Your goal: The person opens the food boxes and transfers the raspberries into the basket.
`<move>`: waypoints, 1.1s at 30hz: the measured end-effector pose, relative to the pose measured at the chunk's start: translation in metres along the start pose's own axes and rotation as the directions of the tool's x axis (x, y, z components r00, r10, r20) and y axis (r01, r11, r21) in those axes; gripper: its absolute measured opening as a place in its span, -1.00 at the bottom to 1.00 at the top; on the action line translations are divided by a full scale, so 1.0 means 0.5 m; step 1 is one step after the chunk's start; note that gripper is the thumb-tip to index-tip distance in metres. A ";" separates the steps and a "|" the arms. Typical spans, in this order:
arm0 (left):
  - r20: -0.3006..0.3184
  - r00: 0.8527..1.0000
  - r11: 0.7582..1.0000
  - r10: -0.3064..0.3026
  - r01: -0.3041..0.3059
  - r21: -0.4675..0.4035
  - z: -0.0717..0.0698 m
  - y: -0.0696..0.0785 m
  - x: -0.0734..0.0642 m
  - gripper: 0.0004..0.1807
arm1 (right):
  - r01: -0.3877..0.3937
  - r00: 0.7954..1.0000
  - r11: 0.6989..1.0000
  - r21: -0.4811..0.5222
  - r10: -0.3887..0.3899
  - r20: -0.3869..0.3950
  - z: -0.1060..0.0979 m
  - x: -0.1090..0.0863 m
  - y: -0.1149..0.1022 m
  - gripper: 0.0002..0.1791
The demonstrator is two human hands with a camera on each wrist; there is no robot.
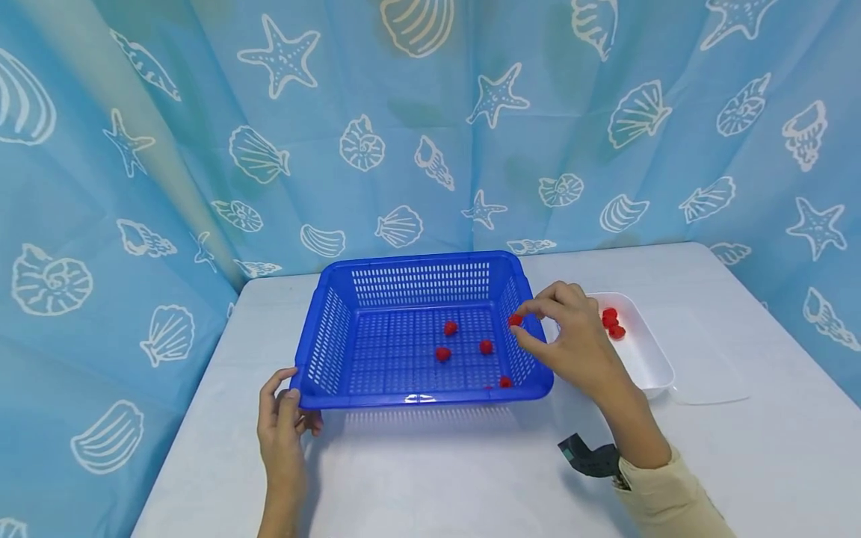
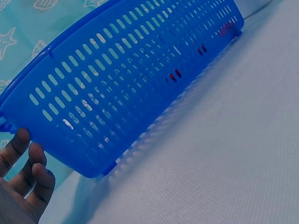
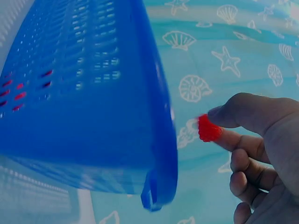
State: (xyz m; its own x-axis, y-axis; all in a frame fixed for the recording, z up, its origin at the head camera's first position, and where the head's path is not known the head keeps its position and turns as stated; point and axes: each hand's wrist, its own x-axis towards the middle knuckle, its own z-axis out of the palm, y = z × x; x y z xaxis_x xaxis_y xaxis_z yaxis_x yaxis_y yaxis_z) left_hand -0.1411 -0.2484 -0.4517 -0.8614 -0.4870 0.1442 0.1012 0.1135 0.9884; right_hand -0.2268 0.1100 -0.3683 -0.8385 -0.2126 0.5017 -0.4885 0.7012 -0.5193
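Note:
A blue plastic basket (image 1: pixel 420 398) with slotted walls stands on the white table, several red raspberries (image 1: pixel 450 327) lying on its floor. At its near left corner, my left hand (image 1: pixel 281 418) grips the rim, thumb on top and fingers beneath. My right hand (image 1: pixel 578 336) pinches one raspberry (image 3: pixel 209 129) between thumb and index finger, by the basket's right rim in the head view. Behind that hand is a white tray (image 1: pixel 649 351) with several more raspberries (image 1: pixel 610 321) in it; the hand hides part of the tray.
A clear, flat lid-like sheet (image 1: pixel 709 359) lies on the table (image 1: pixel 417 478) right of the tray. A blue curtain (image 1: pixel 430 134) with white shell and starfish prints hangs behind the table and along its left side. A dark device (image 1: pixel 588 457) sits at the right wrist.

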 end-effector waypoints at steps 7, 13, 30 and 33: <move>-0.006 1.000 1.000 -0.019 0.019 0.003 0.001 0.000 0.002 -0.63 | 0.028 1.000 1.000 0.002 -0.028 0.001 -0.004 -0.006 -0.014 -0.74; -0.005 0.999 0.999 -0.035 0.035 -0.005 -0.002 0.000 0.002 -0.63 | 0.040 0.999 0.999 -0.030 -0.040 -0.020 -0.008 -0.007 0.004 -0.80; -0.003 0.999 0.998 -0.038 0.038 -0.048 0.003 -0.002 0.000 -0.65 | -0.084 0.994 0.965 -0.249 0.065 -0.082 -0.088 -0.001 0.175 -0.81; -0.012 1.000 0.999 -0.026 0.026 -0.028 0.000 -0.003 0.003 -0.64 | -0.170 0.985 0.946 -0.277 0.161 -0.054 -0.103 -0.002 0.203 -0.76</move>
State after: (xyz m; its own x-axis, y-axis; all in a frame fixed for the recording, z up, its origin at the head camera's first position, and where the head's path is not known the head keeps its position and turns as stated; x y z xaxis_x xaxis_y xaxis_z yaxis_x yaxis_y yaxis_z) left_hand -0.1425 -0.2491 -0.4531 -0.8577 -0.5002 0.1191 0.0930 0.0770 0.9927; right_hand -0.2630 0.2165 -0.3862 -0.8921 -0.0600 0.4477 -0.2529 0.8877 -0.3849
